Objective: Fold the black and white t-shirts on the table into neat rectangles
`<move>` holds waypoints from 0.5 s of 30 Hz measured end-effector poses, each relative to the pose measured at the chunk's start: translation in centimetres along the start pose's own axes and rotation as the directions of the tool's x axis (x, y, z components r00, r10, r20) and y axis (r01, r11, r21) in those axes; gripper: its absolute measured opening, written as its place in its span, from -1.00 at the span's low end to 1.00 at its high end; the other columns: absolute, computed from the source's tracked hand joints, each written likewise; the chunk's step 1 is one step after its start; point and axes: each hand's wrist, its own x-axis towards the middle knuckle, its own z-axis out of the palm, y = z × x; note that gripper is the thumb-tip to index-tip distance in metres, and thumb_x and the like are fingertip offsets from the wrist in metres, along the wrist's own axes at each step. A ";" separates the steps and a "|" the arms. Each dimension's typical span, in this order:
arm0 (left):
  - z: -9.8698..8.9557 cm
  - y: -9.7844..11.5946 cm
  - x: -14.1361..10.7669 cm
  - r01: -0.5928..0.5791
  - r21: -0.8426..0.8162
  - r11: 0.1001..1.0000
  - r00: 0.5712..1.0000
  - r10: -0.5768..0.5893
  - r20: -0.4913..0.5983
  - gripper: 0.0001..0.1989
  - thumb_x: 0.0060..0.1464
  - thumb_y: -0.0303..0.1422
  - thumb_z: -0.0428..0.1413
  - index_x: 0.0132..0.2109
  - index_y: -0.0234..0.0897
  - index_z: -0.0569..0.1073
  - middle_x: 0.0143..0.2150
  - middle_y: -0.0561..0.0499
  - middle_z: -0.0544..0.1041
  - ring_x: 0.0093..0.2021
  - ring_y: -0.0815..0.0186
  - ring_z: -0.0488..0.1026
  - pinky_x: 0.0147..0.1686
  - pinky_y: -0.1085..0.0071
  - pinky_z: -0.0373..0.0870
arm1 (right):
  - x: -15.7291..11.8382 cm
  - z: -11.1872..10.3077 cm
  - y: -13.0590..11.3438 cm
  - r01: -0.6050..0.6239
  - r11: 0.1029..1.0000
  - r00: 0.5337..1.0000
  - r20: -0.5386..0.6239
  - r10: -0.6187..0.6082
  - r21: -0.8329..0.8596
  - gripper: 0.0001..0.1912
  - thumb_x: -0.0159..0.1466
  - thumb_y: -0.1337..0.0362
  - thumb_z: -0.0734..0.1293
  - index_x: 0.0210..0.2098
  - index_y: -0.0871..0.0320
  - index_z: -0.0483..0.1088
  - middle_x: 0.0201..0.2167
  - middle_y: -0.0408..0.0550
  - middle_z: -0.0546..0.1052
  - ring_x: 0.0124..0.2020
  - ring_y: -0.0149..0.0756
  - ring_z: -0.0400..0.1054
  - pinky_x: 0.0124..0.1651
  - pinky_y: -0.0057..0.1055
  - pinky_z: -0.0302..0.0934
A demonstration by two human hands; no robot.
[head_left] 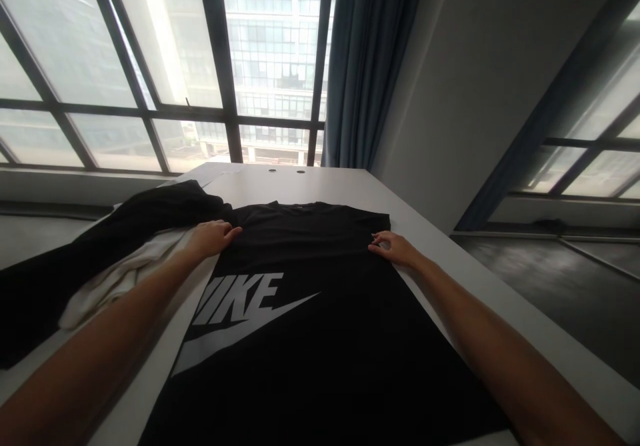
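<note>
A black T-shirt [345,339] lies spread on a white table, its collar at the far end and its hem toward me. A large grey NIKE print with a swoosh crosses its left side. My left hand [213,238] is at the shirt's left edge just below the sleeve, its curled fingers on the cloth and partly hidden behind the hand. Across from it, my right hand [394,247] has thumb and fingertips gripping the fabric by the right sleeve. The cloth between both hands shows slight horizontal creases.
Left of the shirt, a heap of dark clothing [125,229] lies over a cream-coloured cloth [113,293]. The white table [345,183] has two round holes near its far edge. Beyond stand windows, a blue curtain [370,66] and a wall [465,86] at the right.
</note>
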 end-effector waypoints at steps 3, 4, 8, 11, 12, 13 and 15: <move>1.5 -0.5 1.0 0.099 -0.069 0.993 0.984 -0.108 -0.144 -0.42 0.31 0.00 -0.15 0.15 -0.27 0.51 0.23 -0.24 0.49 0.21 -0.08 0.40 0.15 0.13 0.32 | 0.0 -0.2 0.0 -0.031 0.999 0.998 -0.045 0.031 0.010 -0.60 0.29 -0.08 0.30 -0.47 0.08 0.49 0.00 0.02 0.58 0.01 -0.09 0.47 0.14 -0.22 0.31; 2.0 -1.0 1.6 0.151 -0.114 0.982 0.977 -0.166 -0.131 -0.39 0.31 -0.01 -0.16 0.22 -0.32 0.47 0.27 -0.27 0.45 0.23 -0.10 0.39 0.15 0.13 0.32 | 0.0 -0.1 0.0 -0.048 0.999 0.997 -0.066 0.048 0.000 -0.58 0.30 -0.08 0.28 -0.50 0.08 0.46 -0.04 0.02 0.58 -0.05 -0.11 0.48 0.09 -0.23 0.33; 2.8 -3.4 4.4 0.353 -0.277 0.893 0.934 -0.356 0.043 -0.29 0.31 0.02 -0.18 0.30 -0.44 0.39 0.25 -0.37 0.46 0.24 -0.16 0.40 0.15 0.09 0.33 | 0.1 0.7 0.1 -0.136 0.985 0.965 -0.240 0.107 -0.104 -0.61 0.36 -0.02 0.19 -0.35 0.09 0.48 -0.16 0.05 0.55 -0.14 -0.12 0.45 -0.03 -0.23 0.34; 3.2 -4.8 6.4 0.376 -0.343 0.861 0.924 -0.376 0.070 -0.32 0.23 0.03 -0.03 0.22 -0.46 0.48 0.20 -0.37 0.51 0.22 -0.15 0.44 0.12 0.15 0.37 | 0.6 1.0 -0.2 -0.161 0.959 0.933 -0.353 0.070 -0.235 -0.65 0.38 0.08 0.16 -0.16 0.13 0.50 -0.07 0.12 0.53 -0.02 -0.05 0.40 0.06 -0.16 0.27; 3.4 -5.1 6.9 0.380 -0.372 0.847 0.923 -0.376 0.085 -0.36 0.18 0.01 0.06 0.16 -0.44 0.52 0.16 -0.36 0.55 0.19 -0.14 0.47 0.09 0.17 0.39 | 0.9 1.0 -0.2 -0.158 0.948 0.929 -0.367 0.049 -0.275 -0.64 0.39 0.10 0.16 -0.12 0.14 0.50 -0.03 0.14 0.53 0.02 -0.02 0.39 0.11 -0.13 0.24; 3.6 -5.4 7.4 0.391 -0.405 0.826 0.918 -0.383 0.105 -0.42 0.11 -0.02 0.14 0.09 -0.41 0.56 0.09 -0.33 0.59 0.13 -0.12 0.52 0.04 0.18 0.42 | 1.3 1.0 -0.1 -0.156 0.939 0.928 -0.370 0.034 -0.305 -0.63 0.39 0.11 0.15 -0.07 0.16 0.50 0.01 0.15 0.53 0.06 -0.01 0.37 0.15 -0.10 0.21; 4.1 -6.0 8.0 0.417 -0.473 0.776 0.905 -0.405 0.132 -0.53 0.00 -0.09 0.24 -0.06 -0.35 0.61 -0.05 -0.28 0.66 -0.01 -0.07 0.59 -0.08 0.22 0.47 | 2.1 1.0 0.3 -0.157 0.933 0.942 -0.333 0.042 -0.325 -0.59 0.41 0.11 0.14 0.03 0.18 0.49 0.09 0.15 0.52 0.13 0.00 0.35 0.20 -0.08 0.17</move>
